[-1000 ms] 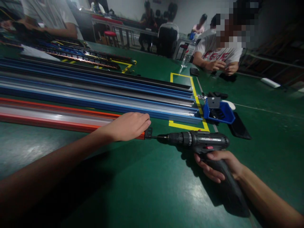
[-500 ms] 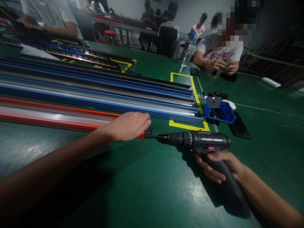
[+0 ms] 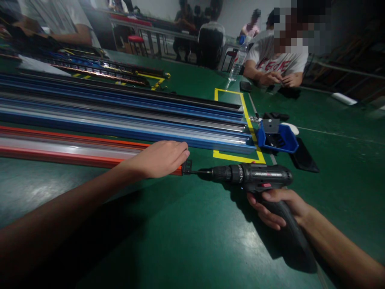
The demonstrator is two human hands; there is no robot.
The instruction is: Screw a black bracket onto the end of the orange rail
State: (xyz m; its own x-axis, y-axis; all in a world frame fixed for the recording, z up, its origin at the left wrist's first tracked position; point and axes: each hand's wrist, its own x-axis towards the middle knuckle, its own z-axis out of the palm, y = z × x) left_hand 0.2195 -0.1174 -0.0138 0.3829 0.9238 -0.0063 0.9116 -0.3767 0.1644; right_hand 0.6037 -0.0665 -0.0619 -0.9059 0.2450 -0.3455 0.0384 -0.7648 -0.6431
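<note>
My left hand (image 3: 162, 159) lies closed over the right end of an orange-red metal profile (image 3: 75, 148), its fingers wrapped across the top. A small black end cap (image 3: 187, 167) sticks out at that end, just past my fingertips. In my right hand (image 3: 279, 206) is a black cordless drill (image 3: 258, 174), held by its grip with the index finger near the red switch. The drill lies level, pointing left, and its thin bit reaches the black end cap. Whether the bit sits in a screw is too small to tell.
Several blue and black profiles (image 3: 150, 120) lie side by side beyond the orange one, ending within a yellow tape outline (image 3: 237, 157). Right of them are a blue bin (image 3: 288, 140) with dark parts and a black phone-like slab (image 3: 304, 155). A co-worker (image 3: 275, 64) sits opposite, near a bottle (image 3: 237, 62).
Both hands, the drill and the orange profile keep nearly the same places; the whole view has shifted slightly. The co-worker's hands opposite have moved closer together.
</note>
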